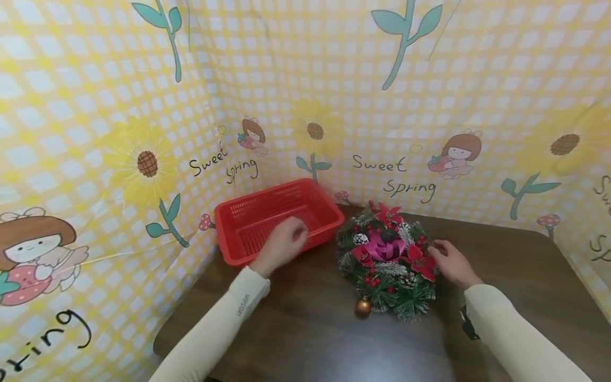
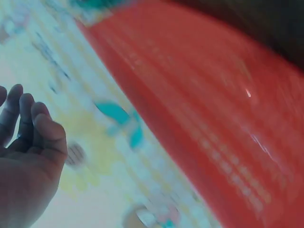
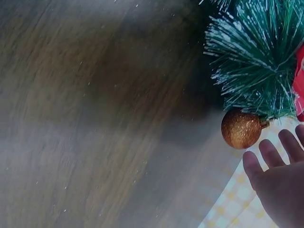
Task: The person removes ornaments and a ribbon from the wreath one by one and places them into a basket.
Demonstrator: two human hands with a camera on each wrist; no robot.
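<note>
A Christmas wreath (image 1: 389, 284) of frosted green sprigs lies on the table, with red poinsettias (image 1: 389, 214), berries and pinecones. Shiny purple ribbon (image 1: 379, 249) sits in its middle, and a bronze glitter ball (image 3: 241, 128) sticks out at the near edge. My right hand (image 1: 453, 263) is at the wreath's right side, its fingertips by a red flower; whether they touch is unclear. In the right wrist view those fingers are fairly straight. Over the near side of a red plastic basket (image 1: 322, 236) is my left hand (image 1: 285, 243), fingers loosely bent, nothing seen in them.
The brown wooden table (image 1: 305, 329) carries both the basket and the wreath, with the basket at the back left. A yellow checked sheet (image 1: 334, 106) with sunflowers and printed words hangs close behind and to the left. A dark band (image 1: 469, 323) circles the right wrist.
</note>
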